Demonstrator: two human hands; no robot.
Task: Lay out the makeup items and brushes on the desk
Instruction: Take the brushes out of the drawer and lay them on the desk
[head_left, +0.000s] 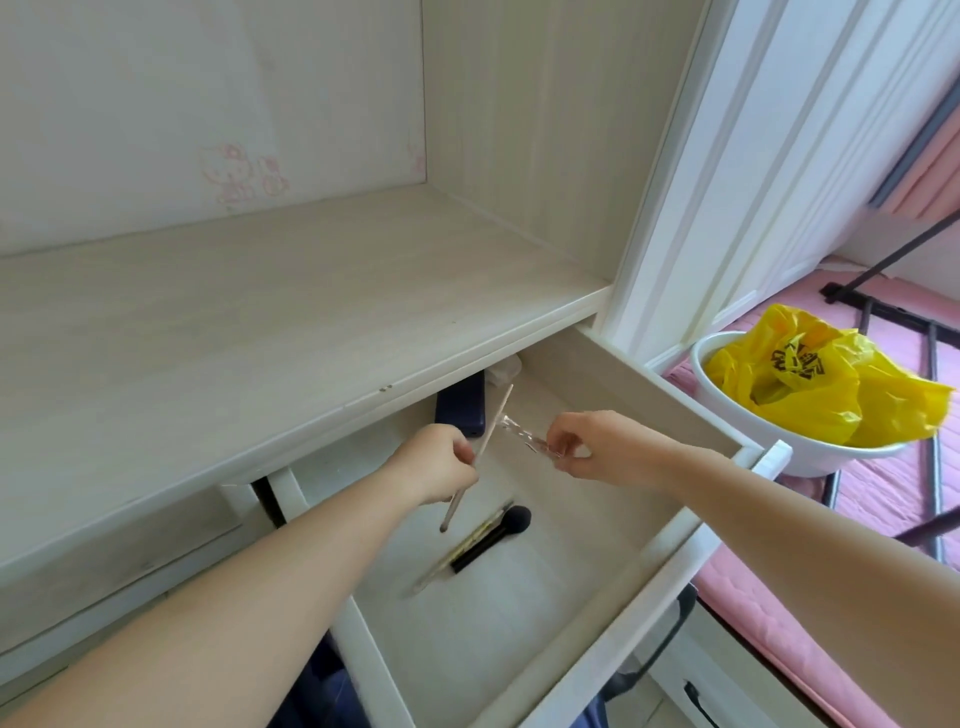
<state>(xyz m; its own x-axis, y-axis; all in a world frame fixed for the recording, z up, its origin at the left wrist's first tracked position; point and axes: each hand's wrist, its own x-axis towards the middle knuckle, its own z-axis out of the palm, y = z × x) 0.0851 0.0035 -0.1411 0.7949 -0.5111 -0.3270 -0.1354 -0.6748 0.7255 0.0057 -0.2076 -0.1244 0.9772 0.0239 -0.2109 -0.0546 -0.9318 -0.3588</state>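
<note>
Two hands: both are working over the open drawer (613, 587), below the desk top (218, 332).
Left hand (441, 467): your fingers are curling round a slim pale brush (485, 444), gripping it mid-handle. It is tilting, upper end pointing toward the desk edge, lower tip hanging above the drawer floor.
Right hand (587, 447): you are pinching one end of a clear plastic sleeve (522, 437) between thumb and fingertips. Its far end is meeting the pale brush just above your left hand; whether it is wrapping the brush or only touching it, can't tell.
Black brush (493, 538): it is lying on the drawer floor, round dark head toward the right, handle running down-left, below both hands.
Gold-black stick (475, 535): it is lying right beside the black brush, parallel, touching or nearly so. Item type unclear.
Clear-handled item (428, 577): it is lying at the lower end of that pair, too faint to identify.
Dark blue case (462, 410): it is sitting at the back of the drawer, partly under the desk edge, behind your left hand.
Desk top: pale wood-grain surface, pink flower decal (244, 174) showing on the back panel.
White tub (779, 415): it is sitting right of the drawer on a pink mat (878, 499), holding a crumpled yellow plastic bag (810, 384).
Arms: both forearms are bare, reaching in from the bottom corners.
</note>
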